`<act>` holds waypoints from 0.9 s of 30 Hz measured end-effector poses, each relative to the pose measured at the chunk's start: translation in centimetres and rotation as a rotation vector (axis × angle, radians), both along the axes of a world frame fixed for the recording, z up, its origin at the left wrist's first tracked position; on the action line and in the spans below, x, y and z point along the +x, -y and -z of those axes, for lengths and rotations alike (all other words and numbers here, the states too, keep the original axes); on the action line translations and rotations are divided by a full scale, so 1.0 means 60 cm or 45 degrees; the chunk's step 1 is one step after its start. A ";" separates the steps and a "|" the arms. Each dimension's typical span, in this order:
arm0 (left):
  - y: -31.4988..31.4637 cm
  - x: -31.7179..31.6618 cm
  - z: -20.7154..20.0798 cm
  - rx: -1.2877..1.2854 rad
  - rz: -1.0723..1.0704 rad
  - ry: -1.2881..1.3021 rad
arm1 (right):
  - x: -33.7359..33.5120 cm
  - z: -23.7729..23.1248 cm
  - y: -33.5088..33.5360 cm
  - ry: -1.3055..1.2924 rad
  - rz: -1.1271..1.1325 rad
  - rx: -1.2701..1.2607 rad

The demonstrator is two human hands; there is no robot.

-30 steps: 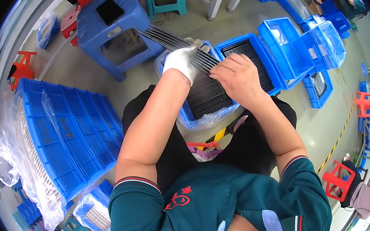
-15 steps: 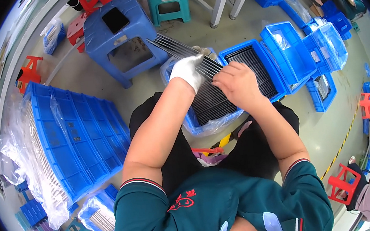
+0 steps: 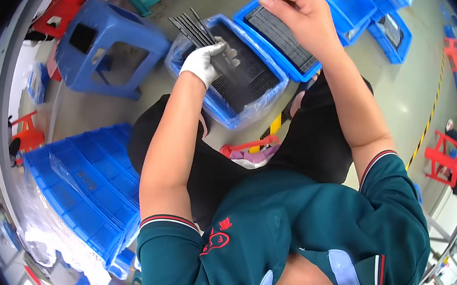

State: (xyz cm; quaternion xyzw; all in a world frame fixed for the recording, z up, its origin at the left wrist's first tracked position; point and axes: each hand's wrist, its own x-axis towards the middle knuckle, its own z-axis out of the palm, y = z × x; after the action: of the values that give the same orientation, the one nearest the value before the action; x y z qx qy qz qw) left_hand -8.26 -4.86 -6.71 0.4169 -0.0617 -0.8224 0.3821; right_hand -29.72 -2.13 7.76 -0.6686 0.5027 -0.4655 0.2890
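Note:
My left hand, in a white glove, is wrapped round a bundle of thin dark rods whose upper ends fan out past my fingers; their lower ends are blurred. Below it is a plastic-lined blue bin packed with rows of similar dark rods. My bare right hand is raised over a second blue bin beside it, fingers curled toward the thumb. Something small and dark shows at its fingertips, too hidden to name. Long dark pieces lie in that second bin.
A blue stool bearing a black phone stands at the far left. Stacked blue crates with plastic wrap are by my left side. More blue bins are at the far right. A red-handled object lies between my legs.
My right hand has left the bundle and moved right and away, over the second bin. My left hand still holds the rods, now more upright. The whole view has shifted.

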 end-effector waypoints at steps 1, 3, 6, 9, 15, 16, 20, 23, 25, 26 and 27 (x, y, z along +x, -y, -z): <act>-0.003 -0.007 0.028 0.052 0.056 0.104 | -0.009 0.004 -0.007 -0.059 -0.018 -0.080; -0.005 -0.001 0.110 0.171 0.262 0.115 | -0.019 -0.007 -0.018 -0.283 -0.024 -0.298; -0.042 -0.041 0.219 0.079 0.373 0.523 | -0.052 -0.008 -0.037 -0.431 0.009 -0.391; -0.073 -0.054 0.327 0.007 0.641 0.801 | -0.073 -0.020 -0.047 -0.523 -0.012 -0.475; -0.117 -0.123 0.411 -0.307 1.871 1.622 | -0.112 -0.021 -0.058 -0.588 -0.032 -0.461; -0.118 -0.148 0.399 -0.305 1.885 1.733 | -0.121 -0.026 -0.062 -0.580 -0.013 -0.446; -0.116 -0.187 0.357 -0.135 1.630 1.902 | -0.128 -0.030 -0.069 -0.540 0.015 -0.370; -0.110 -0.221 0.336 -0.250 1.437 2.138 | -0.124 -0.042 -0.073 -0.552 0.056 -0.311; -0.114 -0.220 0.345 -0.526 1.248 2.317 | -0.117 -0.054 -0.072 -0.689 0.074 -0.236; -0.119 -0.213 0.352 -0.511 1.249 2.325 | -0.118 -0.049 -0.068 -0.678 0.065 -0.235; -0.127 -0.204 0.357 -0.599 1.166 2.323 | -0.121 -0.043 -0.064 -0.638 -0.002 -0.322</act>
State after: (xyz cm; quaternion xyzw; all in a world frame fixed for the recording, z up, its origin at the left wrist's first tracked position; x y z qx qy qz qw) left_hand -20.49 2.78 -28.12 0.7310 -0.6369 -0.2292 -0.0860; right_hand -36.97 1.70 10.36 -0.7940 0.4958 -0.3445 0.0705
